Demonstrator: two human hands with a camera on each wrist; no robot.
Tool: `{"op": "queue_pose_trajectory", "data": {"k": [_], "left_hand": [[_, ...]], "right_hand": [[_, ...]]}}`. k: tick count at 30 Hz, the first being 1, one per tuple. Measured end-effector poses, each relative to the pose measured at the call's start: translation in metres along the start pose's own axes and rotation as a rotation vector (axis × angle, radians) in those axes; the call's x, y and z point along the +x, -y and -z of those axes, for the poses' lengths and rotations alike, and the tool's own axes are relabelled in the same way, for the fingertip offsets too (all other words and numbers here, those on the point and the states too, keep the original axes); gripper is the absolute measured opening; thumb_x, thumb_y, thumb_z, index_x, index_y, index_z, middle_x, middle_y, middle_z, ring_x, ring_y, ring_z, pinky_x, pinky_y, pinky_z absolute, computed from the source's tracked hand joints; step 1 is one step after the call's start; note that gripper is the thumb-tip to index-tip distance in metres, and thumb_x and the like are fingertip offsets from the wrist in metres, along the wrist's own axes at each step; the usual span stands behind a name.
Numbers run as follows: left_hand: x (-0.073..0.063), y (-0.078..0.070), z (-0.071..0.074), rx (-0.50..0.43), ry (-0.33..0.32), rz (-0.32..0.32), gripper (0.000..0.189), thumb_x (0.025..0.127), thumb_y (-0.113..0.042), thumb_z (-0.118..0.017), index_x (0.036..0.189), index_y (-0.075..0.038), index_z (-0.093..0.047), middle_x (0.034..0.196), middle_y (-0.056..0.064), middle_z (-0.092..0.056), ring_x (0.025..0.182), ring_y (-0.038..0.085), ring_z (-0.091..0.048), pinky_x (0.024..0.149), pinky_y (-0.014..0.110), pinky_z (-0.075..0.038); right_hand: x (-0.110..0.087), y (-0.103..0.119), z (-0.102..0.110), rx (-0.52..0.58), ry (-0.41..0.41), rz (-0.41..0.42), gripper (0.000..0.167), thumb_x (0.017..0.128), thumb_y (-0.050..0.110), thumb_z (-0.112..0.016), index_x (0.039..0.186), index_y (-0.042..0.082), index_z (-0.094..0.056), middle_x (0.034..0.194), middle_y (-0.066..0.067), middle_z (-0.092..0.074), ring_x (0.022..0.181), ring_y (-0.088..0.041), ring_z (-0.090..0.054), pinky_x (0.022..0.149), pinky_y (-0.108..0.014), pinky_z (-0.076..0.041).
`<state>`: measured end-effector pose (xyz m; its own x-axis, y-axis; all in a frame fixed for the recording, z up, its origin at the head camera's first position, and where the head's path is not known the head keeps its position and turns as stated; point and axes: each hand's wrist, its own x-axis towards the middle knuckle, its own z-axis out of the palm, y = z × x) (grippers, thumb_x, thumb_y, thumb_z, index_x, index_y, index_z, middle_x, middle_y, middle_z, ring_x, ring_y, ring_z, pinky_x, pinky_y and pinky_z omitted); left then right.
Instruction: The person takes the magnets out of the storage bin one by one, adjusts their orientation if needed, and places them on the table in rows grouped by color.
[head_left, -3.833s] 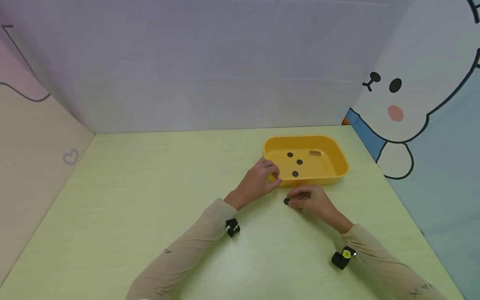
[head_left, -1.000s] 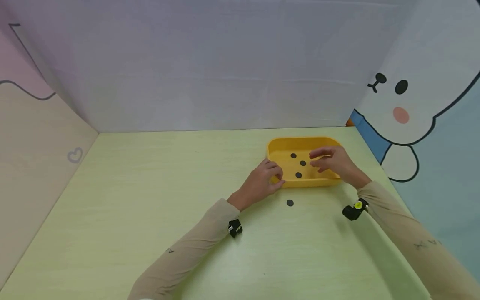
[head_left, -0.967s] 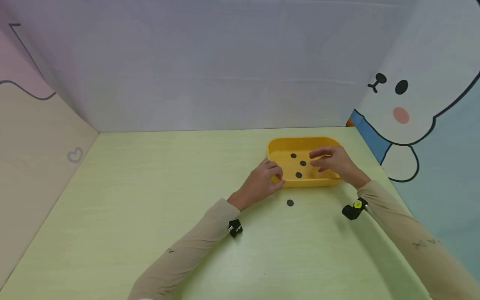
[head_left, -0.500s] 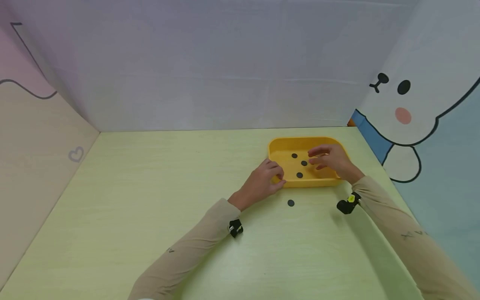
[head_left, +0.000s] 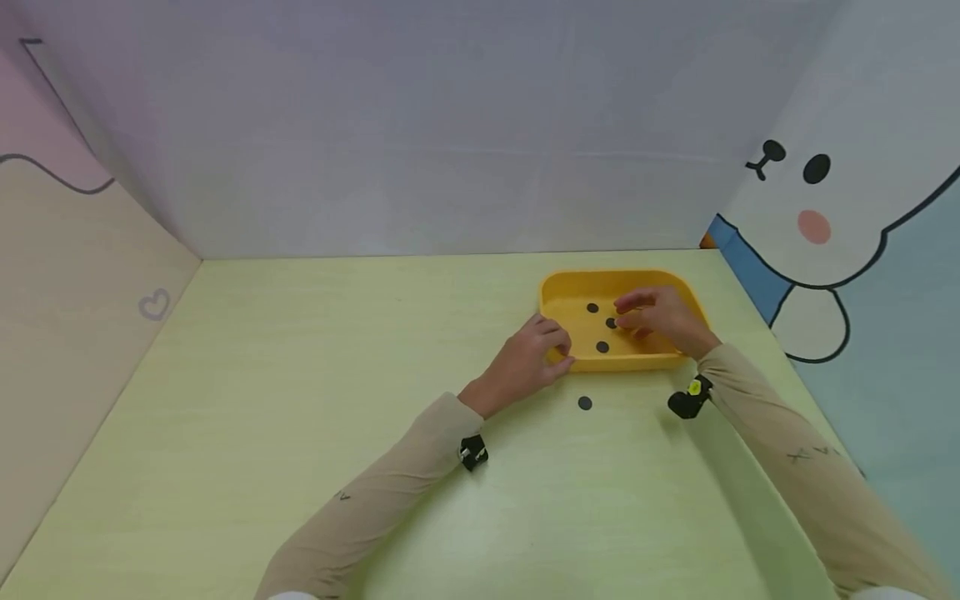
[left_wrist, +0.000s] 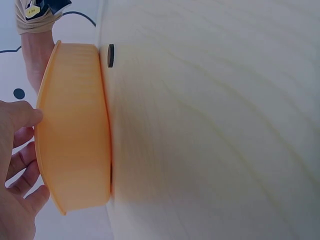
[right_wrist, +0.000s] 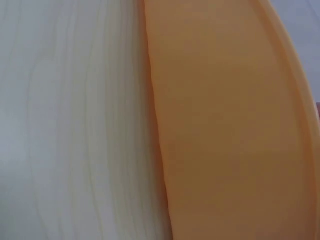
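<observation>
A yellow rectangular tray [head_left: 615,364] stands at the table's back right. Its near-left corner is held by my left hand [head_left: 519,360]; in the left wrist view the thumb and fingers [left_wrist: 30,172] lie along the rim. Three dark flat discs lie on the tray floor, the front one being a near disc [head_left: 602,347]. Another dark disc [head_left: 585,403] rests on the table just in front. My right hand [head_left: 666,317] reaches into the tray with bent fingers, fingertips right by the middle disc [head_left: 611,323]. I cannot tell whether it pinches anything.
The pale green table [head_left: 337,358] meets a grey-white back panel [head_left: 375,125]. A side panel with a cartoon face [head_left: 847,192] rises close to the tray's right. The tray's outer wall [right_wrist: 230,125] fills much of the right wrist view.
My right hand has left the disc on the table and gone up into the tray, covering the small brown rectangle seen there earlier. Lately its fingertips have drawn closer together. My left hand keeps its hold.
</observation>
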<state>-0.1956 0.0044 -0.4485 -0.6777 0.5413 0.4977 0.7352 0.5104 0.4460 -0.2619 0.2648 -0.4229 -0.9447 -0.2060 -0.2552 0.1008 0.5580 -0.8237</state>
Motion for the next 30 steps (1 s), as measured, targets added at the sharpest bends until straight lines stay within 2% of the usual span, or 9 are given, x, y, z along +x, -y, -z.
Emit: {"op": "queue_pose_trajectory", "data": {"k": [5,11,20,30], "left_hand": [[0.0,-0.002,0.0,0.004,0.015,0.004,0.01,0.085,-0.019,-0.07,0.082,-0.012,-0.062,0.09,-0.002,-0.061,0.09,0.014,-0.048,0.08,0.021,-0.042],[0.004,-0.003,0.002,0.006,0.017,-0.006,0.011,0.085,-0.02,-0.07,0.082,-0.013,-0.062,0.091,-0.002,-0.061,0.091,0.014,-0.048,0.081,0.021,-0.042],[0.004,-0.005,0.004,0.016,0.034,0.01,0.011,0.085,-0.021,-0.07,0.082,-0.014,-0.062,0.09,-0.003,-0.061,0.09,0.013,-0.047,0.08,0.02,-0.042],[0.004,-0.004,0.003,0.014,0.021,0.01,0.011,0.085,-0.02,-0.07,0.082,-0.014,-0.062,0.091,-0.003,-0.061,0.09,0.013,-0.047,0.08,0.02,-0.042]], "right_hand": [[0.004,-0.006,-0.003,0.001,0.004,-0.007,0.033,0.087,0.011,-0.068,0.115,-0.005,-0.06,0.106,-0.021,-0.064,0.075,-0.026,-0.065,0.068,-0.033,-0.055],[0.01,-0.006,-0.005,-0.003,-0.01,-0.022,0.03,0.085,0.007,-0.07,0.11,-0.007,-0.062,0.101,-0.021,-0.065,0.072,-0.021,-0.066,0.066,-0.03,-0.055],[0.016,-0.003,-0.009,-0.116,0.0,-0.013,0.021,0.084,0.004,-0.07,0.102,-0.006,-0.066,0.093,-0.018,-0.065,0.065,-0.021,-0.064,0.062,-0.029,-0.054],[0.015,0.003,-0.01,-0.296,-0.006,0.072,0.02,0.084,0.004,-0.069,0.101,-0.006,-0.068,0.091,-0.016,-0.067,0.073,-0.023,-0.057,0.064,-0.026,-0.048]]}}
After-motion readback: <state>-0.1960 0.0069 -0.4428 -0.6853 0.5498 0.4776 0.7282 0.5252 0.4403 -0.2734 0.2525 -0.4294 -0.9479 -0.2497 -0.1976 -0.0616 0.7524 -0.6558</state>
